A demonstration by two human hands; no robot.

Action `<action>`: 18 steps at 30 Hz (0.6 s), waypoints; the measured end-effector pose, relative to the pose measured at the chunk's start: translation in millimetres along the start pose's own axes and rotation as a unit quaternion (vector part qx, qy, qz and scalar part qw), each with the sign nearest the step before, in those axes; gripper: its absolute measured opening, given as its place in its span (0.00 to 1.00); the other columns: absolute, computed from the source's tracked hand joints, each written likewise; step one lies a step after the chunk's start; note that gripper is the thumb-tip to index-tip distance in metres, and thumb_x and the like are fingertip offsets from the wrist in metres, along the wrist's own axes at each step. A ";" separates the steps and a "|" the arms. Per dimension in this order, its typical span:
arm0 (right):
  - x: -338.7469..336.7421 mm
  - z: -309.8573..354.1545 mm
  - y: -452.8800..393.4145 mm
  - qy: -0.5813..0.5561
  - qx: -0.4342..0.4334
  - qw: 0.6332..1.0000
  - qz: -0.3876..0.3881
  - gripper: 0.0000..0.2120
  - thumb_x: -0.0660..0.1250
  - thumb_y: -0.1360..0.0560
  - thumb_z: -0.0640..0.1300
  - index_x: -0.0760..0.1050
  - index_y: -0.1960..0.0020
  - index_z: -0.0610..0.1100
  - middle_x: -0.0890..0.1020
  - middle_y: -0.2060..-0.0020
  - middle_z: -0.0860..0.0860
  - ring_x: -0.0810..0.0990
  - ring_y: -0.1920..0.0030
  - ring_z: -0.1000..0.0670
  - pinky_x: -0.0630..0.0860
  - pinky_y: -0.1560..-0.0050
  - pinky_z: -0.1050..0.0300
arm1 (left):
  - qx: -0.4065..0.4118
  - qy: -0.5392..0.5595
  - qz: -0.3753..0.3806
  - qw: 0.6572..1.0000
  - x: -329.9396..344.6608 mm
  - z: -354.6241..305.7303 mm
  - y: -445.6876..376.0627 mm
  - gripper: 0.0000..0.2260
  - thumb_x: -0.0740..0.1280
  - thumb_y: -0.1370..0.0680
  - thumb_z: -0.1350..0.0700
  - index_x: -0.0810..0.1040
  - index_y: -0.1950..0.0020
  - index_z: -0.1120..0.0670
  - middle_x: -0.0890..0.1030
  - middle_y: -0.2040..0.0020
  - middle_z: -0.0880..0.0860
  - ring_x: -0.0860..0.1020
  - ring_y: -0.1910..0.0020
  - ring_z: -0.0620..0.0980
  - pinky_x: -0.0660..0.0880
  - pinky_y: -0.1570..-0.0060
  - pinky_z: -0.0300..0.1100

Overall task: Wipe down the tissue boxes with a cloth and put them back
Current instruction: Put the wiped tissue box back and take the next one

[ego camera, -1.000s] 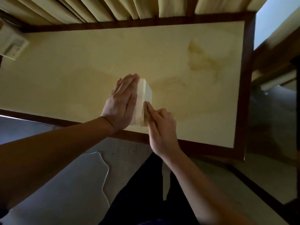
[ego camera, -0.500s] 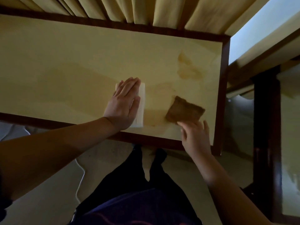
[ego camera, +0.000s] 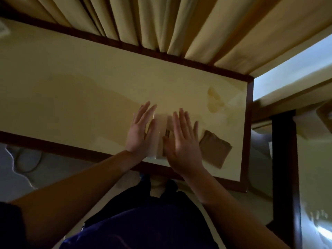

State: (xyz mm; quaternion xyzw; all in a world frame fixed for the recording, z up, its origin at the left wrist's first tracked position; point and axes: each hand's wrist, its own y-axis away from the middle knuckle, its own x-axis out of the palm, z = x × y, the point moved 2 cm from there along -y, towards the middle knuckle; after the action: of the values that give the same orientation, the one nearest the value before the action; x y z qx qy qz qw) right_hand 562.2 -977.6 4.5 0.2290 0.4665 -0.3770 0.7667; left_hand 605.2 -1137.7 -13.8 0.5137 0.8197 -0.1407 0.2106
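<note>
Right up against the near edge of the bench (ego camera: 71, 105) was where the tissue box (ego camera: 160, 133) sat, and I had a hand on either side of it. My left hand (ego camera: 142, 133) was flat against the box's left face, my right hand (ego camera: 181, 141) flat against its right, fingers (ego camera: 179, 121) of both straight and pointing away from me toward the curtain (ego camera: 161, 24). Nothing curled round the box, so it was more of a squeeze between two palms than a real grip.

The box's long axis ran front to back, near edge toward curtain, basically parallel with my fingers. It looked tipped up on a side rather than lying flat, but the light was poor and it was blurry, so don't quote me. There was a dark slot-like mark (ego camera: 167, 139) near my right thumb; could've been the opening, couldn't tell.

The cloth (ego camera: 214, 149) was lying on the bench just to the right of the box, right beside my right hand but not touching it as far as I could see. Neither hand was holding it.

My guess: wiping done on this one, and the box needed setting down. Both hands were equally close, so whichever way it went depended on turning it about that long axis. If more wiping was due, the right hand was obviously the nearer one for the cloth.
</note>
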 end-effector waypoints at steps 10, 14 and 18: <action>20.1 7.1 -6.8 0.050 0.029 0.998 0.040 0.48 0.52 0.22 0.67 0.39 0.15 0.38 0.39 0.15 0.42 0.36 0.15 0.42 0.40 0.18 0.33 | -0.184 -0.017 0.142 0.972 -20.3 46.4 3.8 0.37 0.65 0.20 0.37 0.58 0.16 0.52 0.62 0.18 0.53 0.64 0.21 0.54 0.61 0.30 0.42; 19.9 -13.5 3.5 -0.069 0.076 0.995 -0.022 0.51 0.38 0.23 0.75 0.37 0.15 0.38 0.37 0.15 0.44 0.36 0.15 0.41 0.36 0.19 0.30 | -0.267 0.004 0.201 0.942 -1.4 26.3 -6.5 0.55 0.73 0.29 0.32 0.46 0.14 0.52 0.56 0.17 0.56 0.60 0.19 0.58 0.62 0.26 0.51; 27.3 -28.8 4.0 -0.151 0.124 0.980 -0.034 0.50 0.41 0.22 0.77 0.34 0.15 0.44 0.34 0.16 0.50 0.33 0.16 0.46 0.35 0.20 0.29 | -0.253 -0.056 0.218 0.941 17.5 10.5 -18.8 0.68 0.79 0.39 0.29 0.41 0.15 0.54 0.60 0.18 0.55 0.63 0.21 0.57 0.66 0.27 0.51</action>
State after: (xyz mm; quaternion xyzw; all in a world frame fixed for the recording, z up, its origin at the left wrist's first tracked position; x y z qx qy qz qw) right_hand 557.4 -964.8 -33.0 0.2462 0.3025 -0.4883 0.7807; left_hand 583.7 -1136.8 -31.3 0.6011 0.6831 0.0924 0.4044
